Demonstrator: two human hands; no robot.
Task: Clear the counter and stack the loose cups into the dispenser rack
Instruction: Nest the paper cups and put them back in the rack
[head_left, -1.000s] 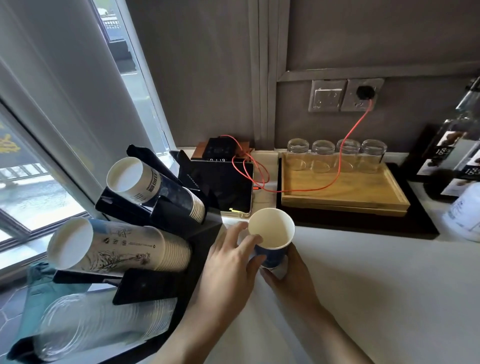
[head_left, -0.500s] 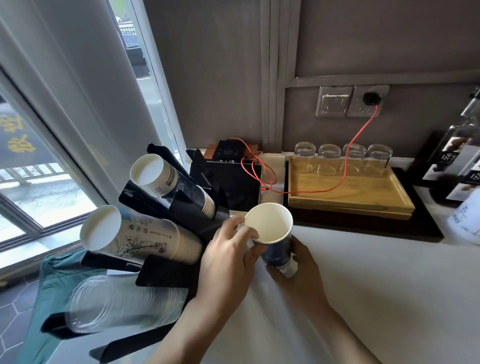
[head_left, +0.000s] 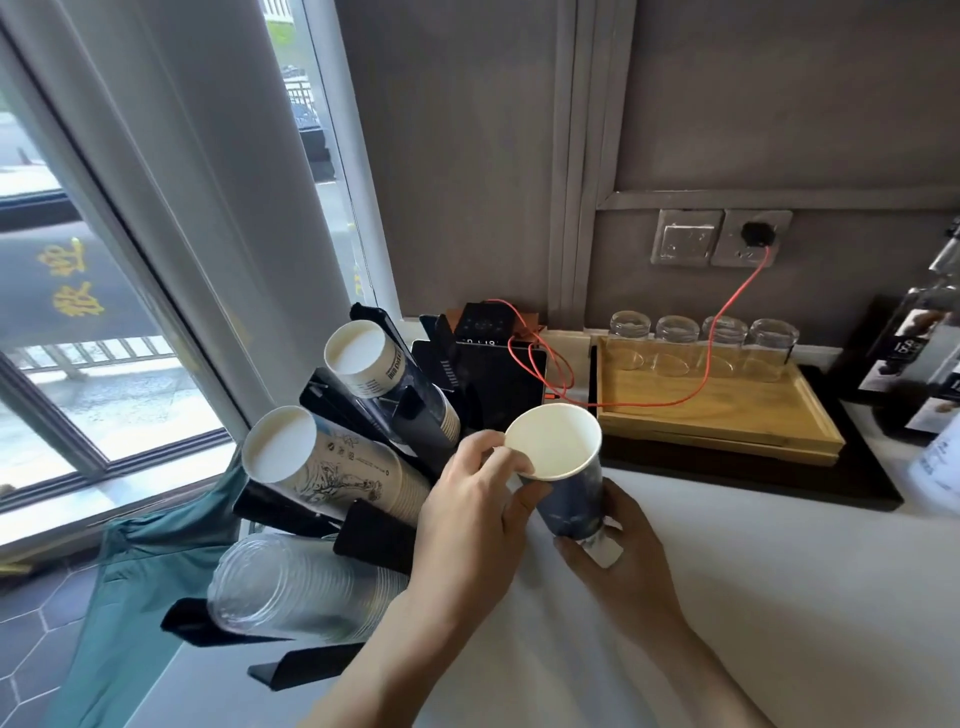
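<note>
A dark blue paper cup (head_left: 569, 491) with a white inside is held tilted above the white counter (head_left: 779, 597), its mouth facing up and left. My left hand (head_left: 467, 509) pinches its rim and side. My right hand (head_left: 623, 561) grips its base from below. Just left stands the black dispenser rack (head_left: 374, 540), holding three slanted stacks: small paper cups (head_left: 384, 374) on top, larger printed paper cups (head_left: 322, 467) in the middle, clear plastic cups (head_left: 296, 587) at the bottom.
A black device (head_left: 498, 374) with a red cable (head_left: 727, 322) sits behind the cup. A wooden tray (head_left: 727, 410) with several upturned glasses (head_left: 675, 343) stands at the back right. Bottles (head_left: 919, 364) stand at the far right. A window and a green cloth (head_left: 145, 571) are on the left.
Both hands have lifted the blue cup slightly and tilted its mouth toward the rack. The view has shifted, so the rack sits further right in frame.
</note>
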